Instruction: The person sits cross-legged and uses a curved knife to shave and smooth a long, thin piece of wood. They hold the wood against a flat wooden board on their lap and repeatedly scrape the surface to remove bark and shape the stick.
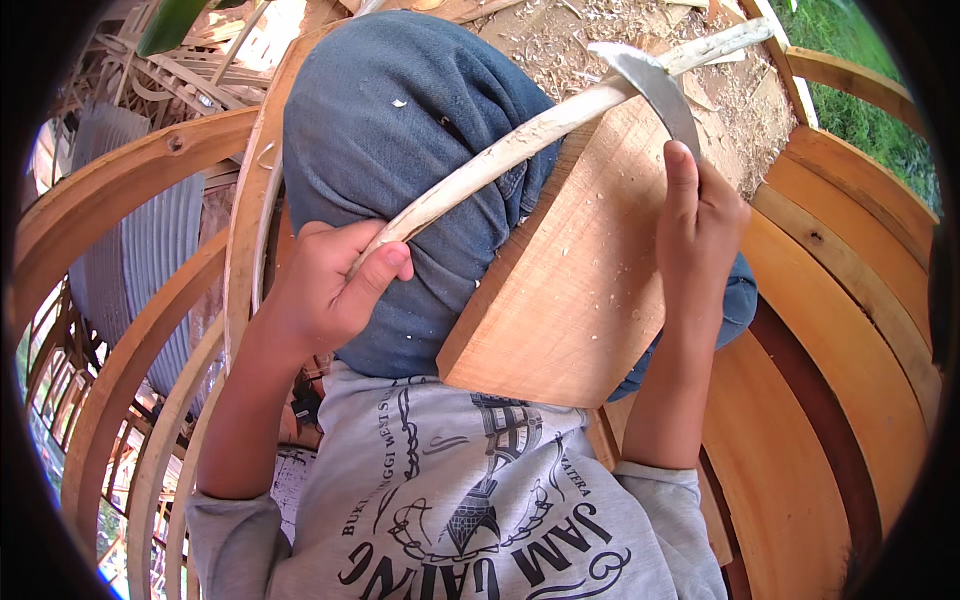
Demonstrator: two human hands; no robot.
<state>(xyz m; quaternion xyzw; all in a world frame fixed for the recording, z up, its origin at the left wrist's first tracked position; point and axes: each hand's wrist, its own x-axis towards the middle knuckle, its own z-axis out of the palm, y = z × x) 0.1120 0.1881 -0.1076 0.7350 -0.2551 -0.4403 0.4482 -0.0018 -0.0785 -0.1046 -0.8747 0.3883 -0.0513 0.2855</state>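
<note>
Nearest: grey printed shirt (pixel 450 500), 6 o'clock, with the wearer's forearms rising either side.

Left hand (pixel 335 275), toward 9–10 o'clock: fist clamped round the near end of a pale, slightly bowed stick (pixel 505 150). Stick slants from there up to 1–2 o'clock, its far end free.

Right hand (pixel 697 205), 2 o'clock: closed on the grip end of a curved knife (pixel 665 95), handle hidden in the fingers. Blade lies across the stick at 1 o'clock, tip hooked toward 12. Cannot tell whether the edge is biting.

Below the stick, right of centre: thick wooden block (pixel 570 290) across the lap, jeans (pixel 400 120) bulging at 11 o'clock. Stick passes over the block's upper corner; contact unclear.

Judgement: looks like paring. Best to bed the stick on that corner, since a loose far end would likely bounce. Shallow blade angle, short light strokes, following the bow; roll the stick with the left wrist between cuts. Left fist and thigh want to be out of the blade's line.

Farther: shavings (pixel 545 50) at 12–1, broad planks (pixel 775 450) at 4, corrugated sheet (pixel 160 270) at 9, greenery (pixel 865 140) at 2.
</note>
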